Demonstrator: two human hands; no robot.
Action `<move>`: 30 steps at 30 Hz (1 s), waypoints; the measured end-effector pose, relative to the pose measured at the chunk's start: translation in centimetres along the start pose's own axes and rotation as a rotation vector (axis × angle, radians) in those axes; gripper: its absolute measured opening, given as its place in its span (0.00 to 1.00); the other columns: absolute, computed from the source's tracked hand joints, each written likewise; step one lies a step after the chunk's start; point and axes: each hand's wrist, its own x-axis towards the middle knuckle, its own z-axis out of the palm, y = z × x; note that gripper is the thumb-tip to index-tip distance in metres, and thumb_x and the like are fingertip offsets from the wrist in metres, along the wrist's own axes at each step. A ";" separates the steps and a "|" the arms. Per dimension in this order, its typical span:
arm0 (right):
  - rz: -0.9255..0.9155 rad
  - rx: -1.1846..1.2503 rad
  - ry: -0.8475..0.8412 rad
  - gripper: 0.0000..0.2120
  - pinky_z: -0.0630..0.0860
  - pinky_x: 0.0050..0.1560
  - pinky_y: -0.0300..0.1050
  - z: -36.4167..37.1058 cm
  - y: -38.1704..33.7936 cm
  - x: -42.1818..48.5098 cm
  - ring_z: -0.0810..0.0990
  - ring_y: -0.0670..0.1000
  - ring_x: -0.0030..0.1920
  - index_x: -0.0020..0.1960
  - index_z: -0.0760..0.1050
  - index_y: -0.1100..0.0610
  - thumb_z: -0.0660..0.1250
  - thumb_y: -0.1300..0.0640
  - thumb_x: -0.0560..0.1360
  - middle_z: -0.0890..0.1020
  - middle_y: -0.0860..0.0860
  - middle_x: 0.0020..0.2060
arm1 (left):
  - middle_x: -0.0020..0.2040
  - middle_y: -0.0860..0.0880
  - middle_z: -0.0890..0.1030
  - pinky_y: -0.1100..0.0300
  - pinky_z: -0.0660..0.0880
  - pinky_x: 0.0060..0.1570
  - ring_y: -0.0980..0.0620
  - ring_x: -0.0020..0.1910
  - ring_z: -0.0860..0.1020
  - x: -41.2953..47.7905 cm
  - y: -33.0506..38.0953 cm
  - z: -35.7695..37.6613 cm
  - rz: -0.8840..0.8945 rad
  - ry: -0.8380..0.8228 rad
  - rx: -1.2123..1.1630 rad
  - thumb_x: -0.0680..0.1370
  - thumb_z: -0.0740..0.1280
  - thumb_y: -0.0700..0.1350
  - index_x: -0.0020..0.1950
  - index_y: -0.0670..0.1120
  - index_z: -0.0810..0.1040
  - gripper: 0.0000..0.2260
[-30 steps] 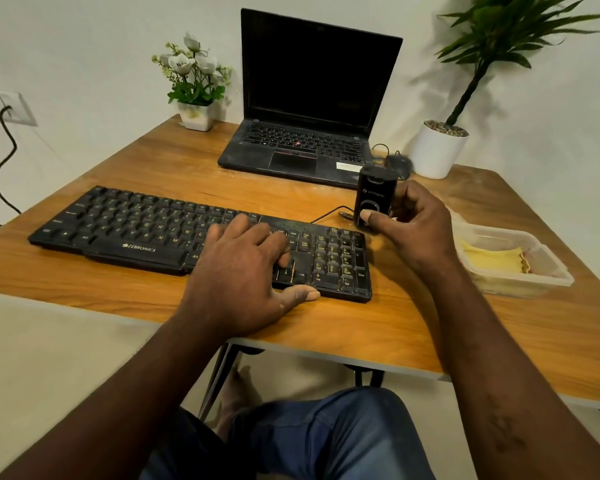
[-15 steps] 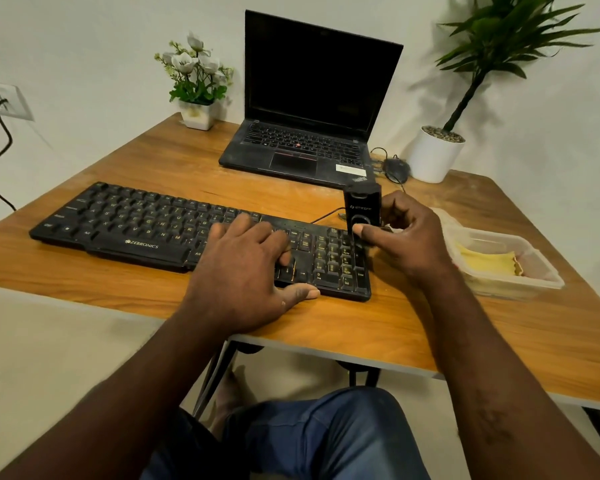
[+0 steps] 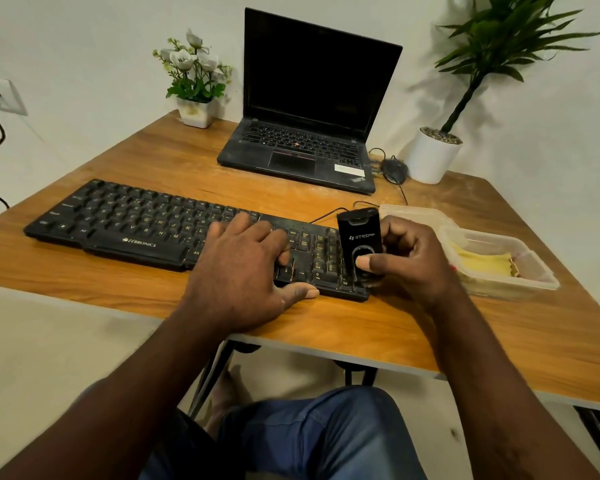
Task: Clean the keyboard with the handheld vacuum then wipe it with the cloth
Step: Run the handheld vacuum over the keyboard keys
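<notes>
The right grip (image 3: 413, 265), fingers curled, is holding the vacuum (image 3: 359, 233) at the 3 o'clock end of the keyboard (image 3: 136, 220). The left grip (image 3: 239, 275), flat and empty, is probably steadying it.

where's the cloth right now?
Head view: the yellow cloth lies inside the clear plastic container on the right of the table, just right of the right hand gripping the handheld vacuum.

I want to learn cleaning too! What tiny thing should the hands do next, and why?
Probably sweep the handheld vacuum leftward across the keys. The right hand grips it upright at the right end of the keyboard, thumb on its button, while the left hand rests flat on the keys. Most keys lie to its left, and the cloth waits in the tub.
</notes>
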 end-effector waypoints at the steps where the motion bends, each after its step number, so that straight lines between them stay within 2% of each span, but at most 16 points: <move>1: -0.001 0.010 -0.018 0.10 0.83 0.40 0.52 0.2 -0.2 -0.4 0.85 0.59 0.43 0.47 0.81 0.51 0.78 0.55 0.67 0.85 0.56 0.43 | 0.50 0.60 0.68 0.50 0.65 0.62 0.57 0.55 0.62 0.0 0.0 0.0 0.001 0.001 0.000 0.68 0.54 0.81 0.48 0.61 0.67 0.26; 3: 0.006 -0.072 0.054 0.12 0.83 0.41 0.49 0.5 -0.1 -0.7 0.86 0.55 0.45 0.51 0.81 0.54 0.79 0.57 0.70 0.86 0.54 0.45 | 0.50 0.60 0.69 0.50 0.65 0.62 0.56 0.56 0.64 0.0 -0.1 0.1 0.004 0.007 0.002 0.68 0.54 0.81 0.48 0.61 0.67 0.26; 5: 0.012 -0.174 0.163 0.14 0.84 0.44 0.53 0.7 -0.1 -0.7 0.86 0.53 0.48 0.53 0.81 0.55 0.79 0.55 0.71 0.86 0.51 0.47 | 0.50 0.59 0.70 0.49 0.66 0.61 0.54 0.56 0.66 0.0 0.0 0.1 0.007 0.024 -0.005 0.68 0.52 0.81 0.47 0.60 0.68 0.27; 7: 0.027 -0.101 0.160 0.16 0.84 0.43 0.60 0.6 0.2 -0.9 0.86 0.60 0.47 0.52 0.80 0.57 0.79 0.52 0.68 0.85 0.58 0.46 | 0.49 0.59 0.70 0.48 0.67 0.60 0.54 0.56 0.67 0.0 0.0 0.1 0.006 0.037 -0.008 0.67 0.51 0.82 0.47 0.60 0.68 0.28; 9: 0.039 0.038 0.089 0.17 0.82 0.41 0.60 0.3 0.1 -1.3 0.84 0.66 0.44 0.50 0.79 0.63 0.78 0.54 0.67 0.82 0.68 0.44 | 0.49 0.59 0.71 0.48 0.67 0.60 0.54 0.56 0.67 -0.1 0.0 0.2 0.002 0.041 -0.012 0.67 0.50 0.82 0.47 0.60 0.68 0.28; 11: 0.049 0.044 0.078 0.17 0.83 0.40 0.59 0.4 -0.6 -1.4 0.85 0.67 0.44 0.51 0.79 0.66 0.79 0.59 0.68 0.82 0.68 0.44 | 0.50 0.59 0.70 0.49 0.67 0.61 0.54 0.56 0.66 -0.1 -0.1 0.1 0.003 0.030 0.000 0.67 0.49 0.82 0.47 0.60 0.67 0.28; 14: 0.095 0.099 0.306 0.12 0.83 0.39 0.43 0.8 -1.4 -1.0 0.87 0.54 0.47 0.53 0.79 0.61 0.77 0.64 0.72 0.85 0.59 0.48 | 0.50 0.59 0.70 0.50 0.66 0.60 0.55 0.56 0.66 -0.1 -0.1 0.1 0.009 0.027 -0.006 0.67 0.52 0.82 0.47 0.61 0.67 0.27; 15: 0.114 0.109 0.391 0.11 0.83 0.40 0.42 0.7 -1.3 -0.8 0.86 0.52 0.47 0.53 0.79 0.60 0.76 0.64 0.72 0.85 0.58 0.49 | 0.49 0.59 0.70 0.50 0.66 0.60 0.55 0.56 0.67 -0.1 -0.1 0.1 0.009 0.035 -0.012 0.68 0.53 0.81 0.47 0.61 0.67 0.27; 17: 0.131 0.023 0.484 0.11 0.85 0.47 0.48 0.4 -0.5 -0.3 0.86 0.53 0.49 0.54 0.80 0.58 0.77 0.61 0.73 0.86 0.56 0.49 | 0.49 0.59 0.70 0.50 0.66 0.61 0.55 0.56 0.67 -0.1 -0.1 0.0 0.009 0.033 -0.009 0.68 0.54 0.81 0.47 0.61 0.67 0.26; 20: 0.180 -0.061 0.518 0.13 0.84 0.55 0.55 0.1 0.6 0.1 0.86 0.53 0.51 0.56 0.81 0.56 0.78 0.58 0.73 0.87 0.52 0.49 | 0.49 0.59 0.70 0.49 0.66 0.62 0.55 0.57 0.67 -0.1 0.0 0.0 0.005 0.024 -0.017 0.68 0.54 0.81 0.48 0.60 0.68 0.26; 25: 0.173 -0.195 0.546 0.11 0.84 0.56 0.53 1.0 0.8 0.9 0.86 0.47 0.50 0.56 0.80 0.47 0.77 0.54 0.75 0.86 0.47 0.49 | 0.50 0.59 0.70 0.50 0.65 0.62 0.55 0.57 0.66 -0.1 0.0 -0.1 -0.002 -0.001 -0.020 0.67 0.54 0.81 0.48 0.60 0.68 0.27; 28: 0.196 -0.221 0.556 0.12 0.84 0.53 0.47 1.5 0.6 1.3 0.85 0.41 0.47 0.58 0.79 0.47 0.76 0.52 0.76 0.86 0.45 0.48 | 0.51 0.59 0.71 0.50 0.65 0.62 0.55 0.57 0.66 0.0 0.0 -0.1 -0.007 -0.010 -0.014 0.67 0.54 0.81 0.48 0.60 0.68 0.27; 30: 0.202 -0.236 0.551 0.12 0.84 0.53 0.50 1.5 0.5 1.2 0.85 0.43 0.48 0.56 0.79 0.48 0.77 0.53 0.75 0.85 0.46 0.47 | 0.51 0.59 0.70 0.50 0.65 0.62 0.55 0.57 0.65 0.0 0.1 -0.2 -0.018 -0.020 -0.010 0.67 0.54 0.81 0.49 0.60 0.69 0.27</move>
